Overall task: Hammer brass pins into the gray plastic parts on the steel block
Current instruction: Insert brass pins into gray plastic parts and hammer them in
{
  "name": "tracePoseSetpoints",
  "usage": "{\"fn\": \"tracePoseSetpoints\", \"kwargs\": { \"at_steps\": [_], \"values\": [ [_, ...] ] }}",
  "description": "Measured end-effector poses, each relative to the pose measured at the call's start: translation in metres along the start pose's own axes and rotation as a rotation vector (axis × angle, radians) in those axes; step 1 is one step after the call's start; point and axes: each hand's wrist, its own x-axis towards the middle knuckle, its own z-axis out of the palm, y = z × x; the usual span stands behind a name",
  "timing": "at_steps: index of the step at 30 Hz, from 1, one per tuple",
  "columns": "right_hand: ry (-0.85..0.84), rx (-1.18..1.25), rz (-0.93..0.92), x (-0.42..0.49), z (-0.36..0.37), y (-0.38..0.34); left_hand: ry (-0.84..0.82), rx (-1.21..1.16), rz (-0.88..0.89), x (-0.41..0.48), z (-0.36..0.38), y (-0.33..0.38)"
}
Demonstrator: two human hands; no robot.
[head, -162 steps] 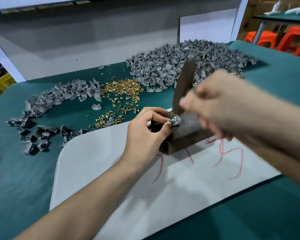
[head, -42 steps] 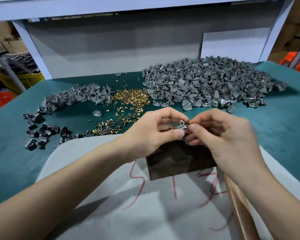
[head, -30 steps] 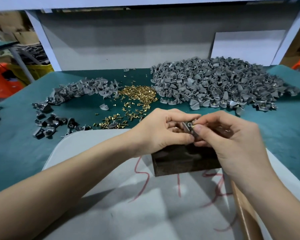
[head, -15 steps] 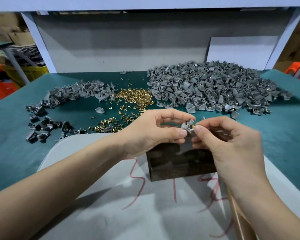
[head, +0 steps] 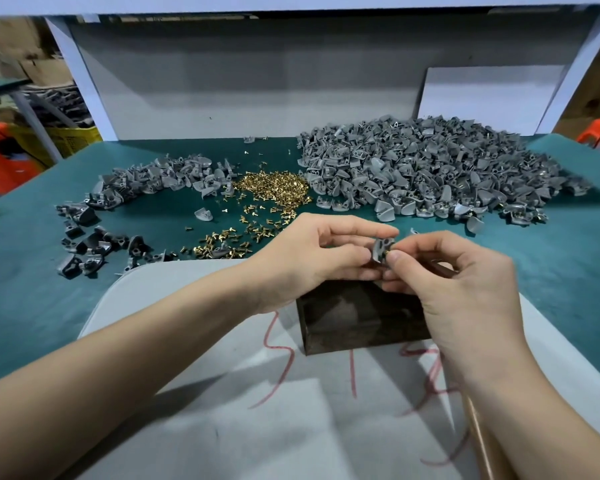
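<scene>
Bare from forearm to fingertip on both sides: left hand [head: 312,258], right hand [head: 465,289]. Short, plain nails [head: 394,257] on the thumbs. Slim fingers [head: 347,227]; smooth forearms [head: 146,344] at the near edge.

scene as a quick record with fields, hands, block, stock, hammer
left hand: pinches a gray plastic part above the steel block
right hand: pinches that part's right edge; any pin too small to tell
steel block: on the gray board, below both hands
brass pins: loose on the green mat behind
part piles: large pile far right, smaller pile far left
hammer handle: under the right forearm, unheld
</scene>
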Motion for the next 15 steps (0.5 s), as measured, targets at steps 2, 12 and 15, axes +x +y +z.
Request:
{"fn": "tracePoseSetpoints", "kwargs": {
  "at_steps": [2,12,15],
  "values": [
    [0.0,-0.008,0.006,0.001,0.0,0.001,0.021,-0.03,0.009,0.0,-0.001,-0.001],
    [-0.087,0.358,0.166,0.004,-0.003,-0.008,0.024,-0.121,-0.03,0.002,-0.002,-0.002],
    [-0.112,0.404,0.21,0.004,-0.004,-0.01,0.025,-0.117,-0.031,0.001,-0.001,-0.001]
  ]
}}
